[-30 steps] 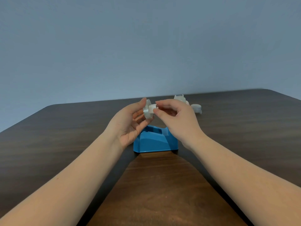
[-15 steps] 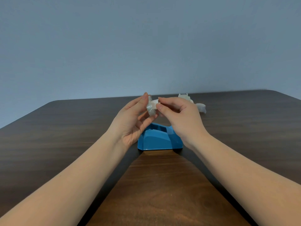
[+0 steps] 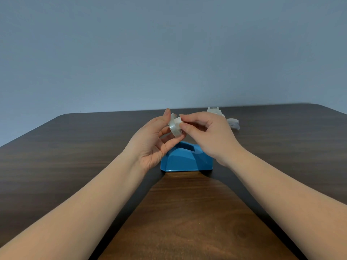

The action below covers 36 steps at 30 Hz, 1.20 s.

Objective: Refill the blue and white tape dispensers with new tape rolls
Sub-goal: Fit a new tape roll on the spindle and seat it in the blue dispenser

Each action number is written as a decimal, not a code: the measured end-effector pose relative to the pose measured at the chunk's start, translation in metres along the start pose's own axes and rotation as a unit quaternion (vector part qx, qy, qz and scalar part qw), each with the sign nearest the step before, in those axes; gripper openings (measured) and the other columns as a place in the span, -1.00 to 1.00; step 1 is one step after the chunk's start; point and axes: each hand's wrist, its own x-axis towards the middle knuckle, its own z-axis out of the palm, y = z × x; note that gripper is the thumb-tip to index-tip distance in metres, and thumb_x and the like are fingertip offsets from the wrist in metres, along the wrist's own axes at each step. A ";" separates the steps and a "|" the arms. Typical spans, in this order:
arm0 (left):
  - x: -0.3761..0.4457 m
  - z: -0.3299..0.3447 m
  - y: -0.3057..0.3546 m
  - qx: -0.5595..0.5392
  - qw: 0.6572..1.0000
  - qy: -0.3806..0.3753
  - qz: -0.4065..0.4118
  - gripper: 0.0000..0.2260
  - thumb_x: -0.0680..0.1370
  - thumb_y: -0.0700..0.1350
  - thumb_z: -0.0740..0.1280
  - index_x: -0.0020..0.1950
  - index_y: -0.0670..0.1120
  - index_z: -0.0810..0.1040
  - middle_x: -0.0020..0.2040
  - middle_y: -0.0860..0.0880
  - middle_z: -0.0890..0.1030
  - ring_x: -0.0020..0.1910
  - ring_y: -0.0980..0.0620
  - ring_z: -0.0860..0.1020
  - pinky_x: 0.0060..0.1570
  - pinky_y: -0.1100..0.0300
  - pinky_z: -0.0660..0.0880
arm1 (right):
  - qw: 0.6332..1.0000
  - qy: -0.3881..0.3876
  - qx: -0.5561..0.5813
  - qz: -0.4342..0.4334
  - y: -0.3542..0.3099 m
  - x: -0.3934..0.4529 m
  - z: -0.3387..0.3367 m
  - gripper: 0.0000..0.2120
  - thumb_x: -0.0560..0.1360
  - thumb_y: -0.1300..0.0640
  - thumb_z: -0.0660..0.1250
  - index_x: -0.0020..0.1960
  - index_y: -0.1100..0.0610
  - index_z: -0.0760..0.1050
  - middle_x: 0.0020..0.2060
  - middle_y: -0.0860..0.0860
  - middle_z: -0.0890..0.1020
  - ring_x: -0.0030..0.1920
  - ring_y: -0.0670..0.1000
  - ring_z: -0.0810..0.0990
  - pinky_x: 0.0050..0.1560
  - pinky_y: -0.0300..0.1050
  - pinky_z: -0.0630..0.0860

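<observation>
A blue tape dispenser (image 3: 185, 160) stands on the table in front of me, its slot on top showing no roll. Just above it my left hand (image 3: 153, 142) holds a clear tape roll (image 3: 174, 127) on edge between thumb and fingers. My right hand (image 3: 208, 136) pinches a small white hub (image 3: 178, 121) that sticks out of the roll's centre. A white tape dispenser (image 3: 215, 110) sits farther back on the right, partly hidden behind my right hand.
A short stack of clear tape rolls (image 3: 233, 123) lies to the right of the white dispenser. The dark wooden table (image 3: 75, 156) stretches wide on both sides, with a plain blue-grey wall behind its far edge.
The roll has tipped so more of its rim shows. My right fingers stay pinched on the white hub at the roll's centre. Both hands stay above the blue dispenser.
</observation>
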 end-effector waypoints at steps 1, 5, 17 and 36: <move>-0.001 0.000 0.000 0.006 1.000 -0.003 0.000 -0.66 0.39 -0.05 0.44 0.08 -0.21 0.57 -0.06 -0.19 0.63 0.01 -0.11 0.65 -0.19 0.08 0.66 | 1.000 -0.008 -0.011 -0.001 -0.001 0.000 0.000 -0.77 0.47 0.19 0.37 0.12 0.06 0.61 -0.08 -0.16 0.63 0.01 -0.18 0.60 0.06 -0.34 0.52; -0.002 0.000 -0.001 0.023 1.000 -0.006 0.016 -0.62 0.34 -0.03 0.45 0.08 -0.20 0.57 -0.11 -0.17 0.66 -0.06 -0.07 0.67 -0.29 0.16 0.64 | 0.999 -0.011 -0.046 -0.003 -0.004 -0.001 0.002 -0.76 0.48 0.16 0.36 0.15 0.06 0.59 -0.03 -0.12 0.62 0.05 -0.13 0.58 0.13 -0.26 0.49; 0.000 0.008 -0.002 0.074 0.990 0.027 0.115 -0.80 0.49 -0.04 0.38 -0.08 -0.16 0.47 -0.20 -0.16 0.64 -0.24 -0.08 0.64 -0.38 0.22 0.61 | 0.997 -0.065 -0.047 0.001 0.000 -0.003 0.008 -0.48 0.43 0.06 0.41 0.37 -0.01 0.40 0.10 -0.17 0.57 0.13 -0.18 0.55 0.25 -0.22 0.44; 0.006 -0.020 0.006 0.327 0.930 -0.075 0.148 -0.67 0.36 -0.04 0.43 0.09 -0.11 0.67 0.08 -0.10 0.70 0.12 -0.03 0.64 0.19 0.06 0.52 | 0.996 -0.055 0.037 0.054 0.005 0.004 -0.007 -0.72 0.44 0.06 0.40 0.15 -0.03 0.57 0.04 -0.14 0.67 0.07 -0.17 0.60 0.14 -0.17 0.51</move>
